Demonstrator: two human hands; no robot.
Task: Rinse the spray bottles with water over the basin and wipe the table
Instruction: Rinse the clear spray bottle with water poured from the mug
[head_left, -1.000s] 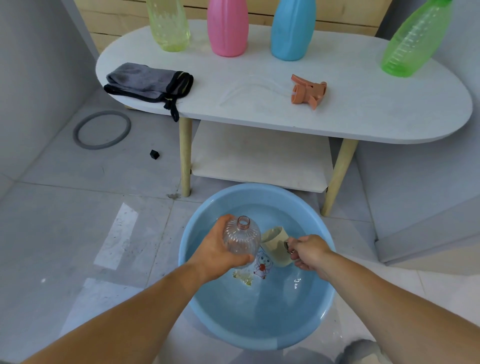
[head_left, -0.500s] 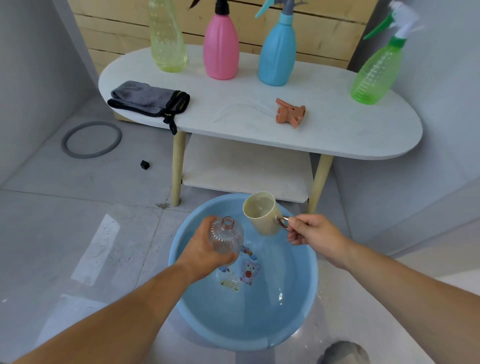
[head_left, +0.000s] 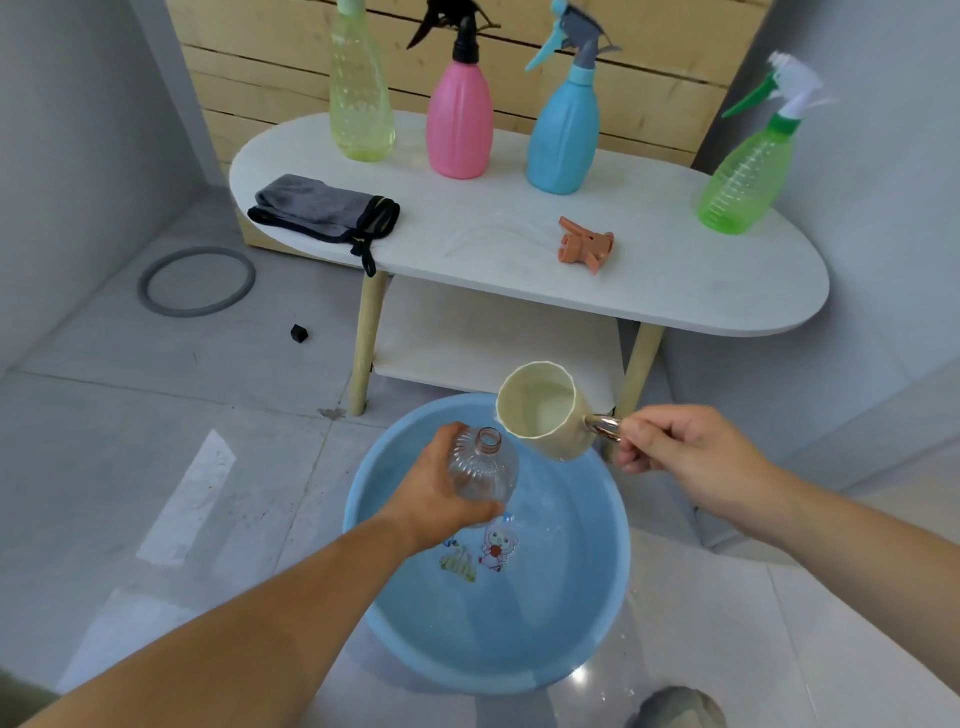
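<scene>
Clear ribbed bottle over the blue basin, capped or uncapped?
Uncapped: the clear ribbed plastic bottle in the left hand shows a bare open neck.

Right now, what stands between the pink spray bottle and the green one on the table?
The blue spray bottle, upright on the table, seen in the head view.

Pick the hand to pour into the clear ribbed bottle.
Right: right hand holds the cream plastic cup, tilted beside the open neck of the clear ribbed plastic bottle; left hand grips it over the blue basin.
</scene>
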